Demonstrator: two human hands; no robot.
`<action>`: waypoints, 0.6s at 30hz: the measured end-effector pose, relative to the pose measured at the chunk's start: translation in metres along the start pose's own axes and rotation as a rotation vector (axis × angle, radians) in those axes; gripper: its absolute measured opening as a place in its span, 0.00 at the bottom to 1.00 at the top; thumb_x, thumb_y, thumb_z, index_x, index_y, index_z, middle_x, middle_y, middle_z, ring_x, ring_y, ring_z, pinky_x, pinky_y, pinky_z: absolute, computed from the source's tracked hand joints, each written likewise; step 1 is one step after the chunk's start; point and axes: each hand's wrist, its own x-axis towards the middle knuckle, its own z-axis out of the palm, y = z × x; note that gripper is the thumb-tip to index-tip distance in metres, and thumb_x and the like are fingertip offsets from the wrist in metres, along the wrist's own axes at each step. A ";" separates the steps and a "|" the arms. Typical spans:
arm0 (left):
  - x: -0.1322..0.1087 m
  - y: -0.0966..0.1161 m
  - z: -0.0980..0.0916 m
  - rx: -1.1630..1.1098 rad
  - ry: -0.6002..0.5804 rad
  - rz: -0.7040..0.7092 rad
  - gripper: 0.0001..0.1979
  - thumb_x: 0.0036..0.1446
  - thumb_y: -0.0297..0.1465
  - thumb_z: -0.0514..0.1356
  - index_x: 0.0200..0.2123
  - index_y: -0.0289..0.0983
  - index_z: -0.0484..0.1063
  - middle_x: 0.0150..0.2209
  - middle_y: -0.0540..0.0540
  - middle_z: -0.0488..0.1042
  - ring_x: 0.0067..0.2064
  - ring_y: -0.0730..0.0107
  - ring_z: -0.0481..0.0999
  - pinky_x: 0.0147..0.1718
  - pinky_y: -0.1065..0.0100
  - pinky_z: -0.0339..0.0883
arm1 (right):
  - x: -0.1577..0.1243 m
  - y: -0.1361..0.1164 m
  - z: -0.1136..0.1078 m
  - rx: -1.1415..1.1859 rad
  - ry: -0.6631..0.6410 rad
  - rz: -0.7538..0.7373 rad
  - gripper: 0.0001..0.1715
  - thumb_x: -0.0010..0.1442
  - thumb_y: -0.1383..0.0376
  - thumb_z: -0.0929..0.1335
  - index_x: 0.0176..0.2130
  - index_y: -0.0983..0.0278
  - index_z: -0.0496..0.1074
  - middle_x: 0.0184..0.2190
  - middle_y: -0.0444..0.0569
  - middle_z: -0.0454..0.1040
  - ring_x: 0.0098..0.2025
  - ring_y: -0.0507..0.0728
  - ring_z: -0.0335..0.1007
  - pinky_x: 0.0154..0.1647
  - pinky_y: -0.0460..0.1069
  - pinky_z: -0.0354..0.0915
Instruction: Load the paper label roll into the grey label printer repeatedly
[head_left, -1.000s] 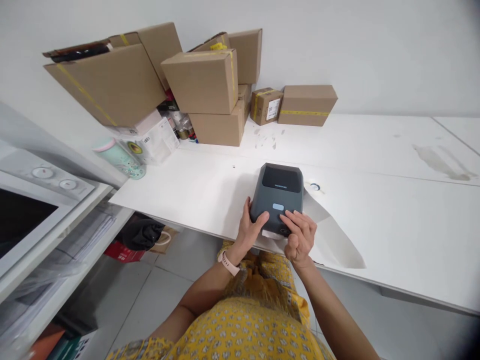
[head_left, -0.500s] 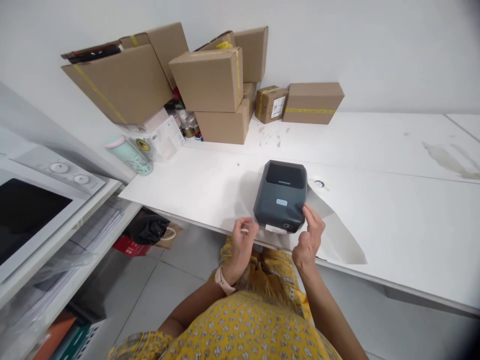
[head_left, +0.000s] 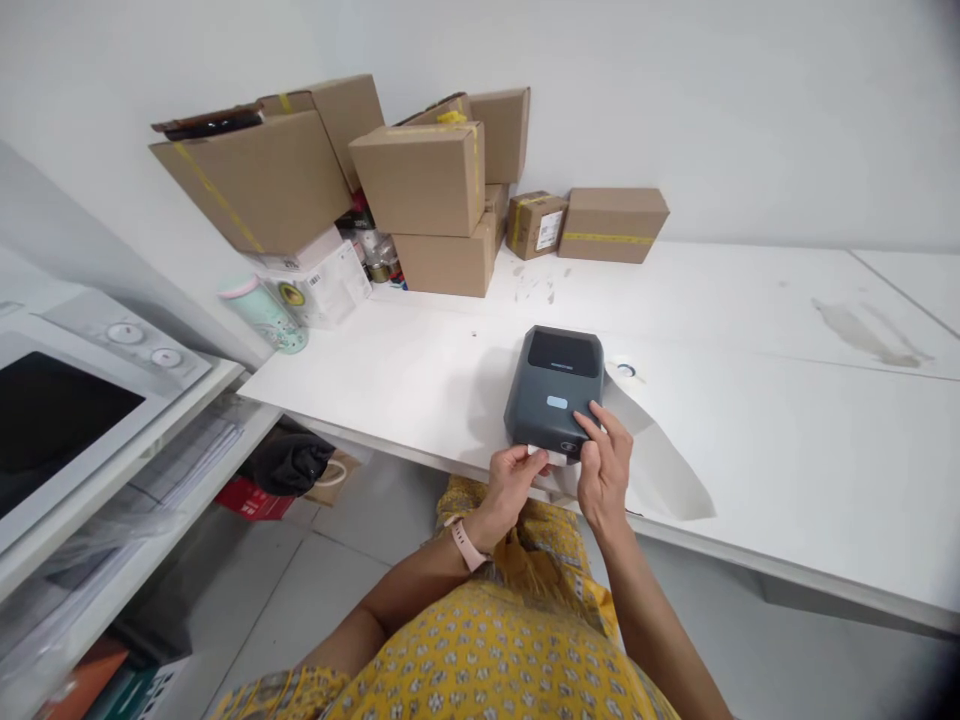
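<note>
A dark grey label printer [head_left: 553, 390] sits near the front edge of the white table, its light button facing up. A short strip of white label paper [head_left: 556, 458] sticks out of its front. My left hand [head_left: 516, 478] pinches that paper at its left end between thumb and fingers. My right hand [head_left: 606, 462] rests against the printer's front right corner, with fingers stretched over the top and nothing held in it. The right end of the paper lies close to this hand.
Cardboard boxes [head_left: 420, 185] are stacked at the back left, beside a mint tumbler [head_left: 268, 318]. A loose white backing sheet [head_left: 667, 455] lies right of the printer, near a small ring-shaped item [head_left: 625, 370]. A microwave [head_left: 75, 390] stands on the shelf at left.
My left hand has moved right and closed on the paper at the printer's front. My right hand has shifted left, its fingers now further over the printer's top. The view has shifted slightly.
</note>
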 end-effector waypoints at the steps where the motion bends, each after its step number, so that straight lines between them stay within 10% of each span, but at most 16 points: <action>1: 0.000 -0.001 0.000 0.000 -0.004 0.004 0.20 0.48 0.47 0.67 0.25 0.34 0.76 0.25 0.47 0.76 0.29 0.70 0.71 0.33 0.68 0.64 | 0.003 -0.002 0.000 -0.018 0.007 -0.010 0.22 0.70 0.62 0.56 0.57 0.57 0.70 0.61 0.53 0.67 0.64 0.62 0.59 0.64 0.65 0.56; 13: 0.004 -0.010 0.000 0.027 -0.014 0.037 0.19 0.51 0.46 0.64 0.24 0.34 0.72 0.25 0.49 0.72 0.30 0.72 0.69 0.34 0.69 0.62 | 0.034 -0.007 0.012 -0.346 -0.063 -0.100 0.14 0.69 0.62 0.61 0.45 0.56 0.76 0.58 0.45 0.73 0.70 0.63 0.51 0.69 0.68 0.37; 18: -0.005 -0.006 -0.008 0.088 -0.020 0.070 0.18 0.58 0.45 0.59 0.27 0.35 0.72 0.27 0.49 0.73 0.31 0.71 0.70 0.35 0.69 0.63 | 0.029 -0.006 0.004 -0.068 -0.155 0.061 0.20 0.70 0.54 0.58 0.53 0.58 0.71 0.67 0.51 0.60 0.72 0.64 0.46 0.67 0.67 0.48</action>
